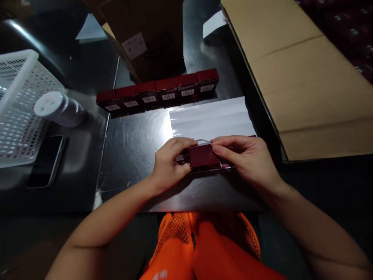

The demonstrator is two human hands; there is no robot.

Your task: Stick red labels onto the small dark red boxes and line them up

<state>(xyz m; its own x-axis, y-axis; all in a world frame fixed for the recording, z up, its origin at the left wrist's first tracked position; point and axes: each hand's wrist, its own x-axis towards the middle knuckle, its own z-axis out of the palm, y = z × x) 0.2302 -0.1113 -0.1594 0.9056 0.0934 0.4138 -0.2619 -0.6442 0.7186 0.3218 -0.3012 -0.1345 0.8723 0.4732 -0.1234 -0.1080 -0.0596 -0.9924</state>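
Observation:
Between my two hands is a dark red carton [203, 155], low over the metal table near its front edge. My left hand [170, 163] grips its left end, fingers on the far edge and thumb on the near side. At the other end, my right hand [246, 153] pinches the upper edge with thumb and fingertips. A pale flap or strip shows at the far edge between the hands. Just beyond lies a white sheet [211, 120], its near edge hidden behind the carton and my right hand. My fingers cover both ends of the carton.
Several dark red boxes [167, 93] with barcode labels stand in a row behind the sheet. Behind them is a brown cardboard box [163, 42]. A large flat cardboard piece [300, 74] lies right. Left are a white basket [48, 74], a lidded jar [68, 111] and a phone [46, 161].

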